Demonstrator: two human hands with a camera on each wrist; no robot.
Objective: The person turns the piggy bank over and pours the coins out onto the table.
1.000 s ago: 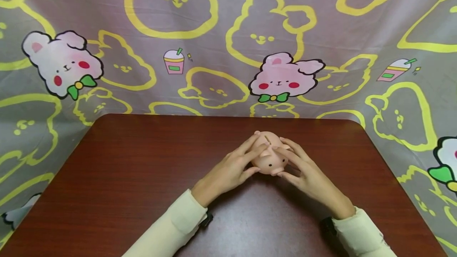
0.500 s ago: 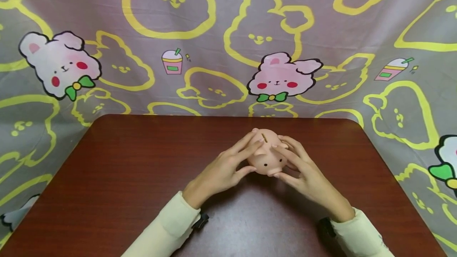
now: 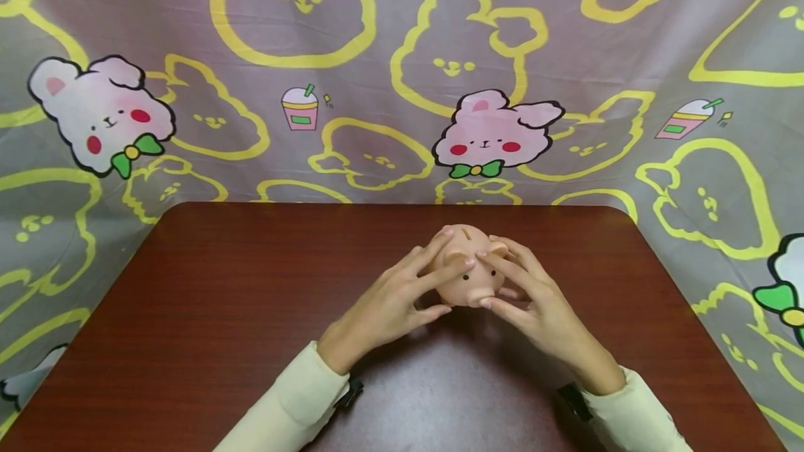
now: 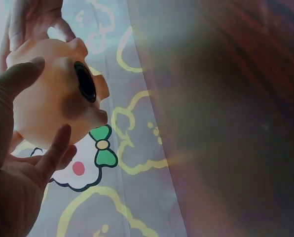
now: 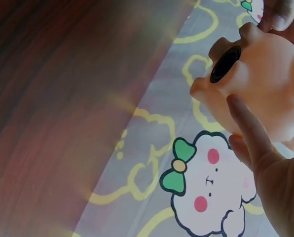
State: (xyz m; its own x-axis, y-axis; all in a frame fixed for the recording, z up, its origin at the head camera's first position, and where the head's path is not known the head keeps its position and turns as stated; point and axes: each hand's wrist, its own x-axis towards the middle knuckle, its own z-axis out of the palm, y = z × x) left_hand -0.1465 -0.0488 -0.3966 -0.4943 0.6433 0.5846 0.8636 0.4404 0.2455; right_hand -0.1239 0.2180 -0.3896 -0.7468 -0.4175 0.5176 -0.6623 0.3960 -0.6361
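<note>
A round pink piggy bank (image 3: 480,283) is held between both hands above the table, its snout toward me and the coin slot on top. My left hand (image 3: 392,302) grips its left side, with a finger across the brow and the thumb low by the cheek. On the other side my right hand (image 3: 546,309) holds it, thumb beside the snout and a finger near the ear. From below, the left wrist view shows its stubby feet and a black round plug (image 4: 85,81) in the belly. The same plug (image 5: 226,64) appears in the right wrist view.
A dark red-brown wooden table (image 3: 251,284) with rounded far corners lies beneath. Behind and at the sides hangs a grey curtain (image 3: 370,89) printed with yellow outlines and bunny faces. Black straps (image 3: 348,393) show at the sleeve cuffs.
The piggy bank has shifted slightly left and tipped back, so its snout and face show more. The left hand has moved a little left, its finger now over the brow; both hands keep their hold.
</note>
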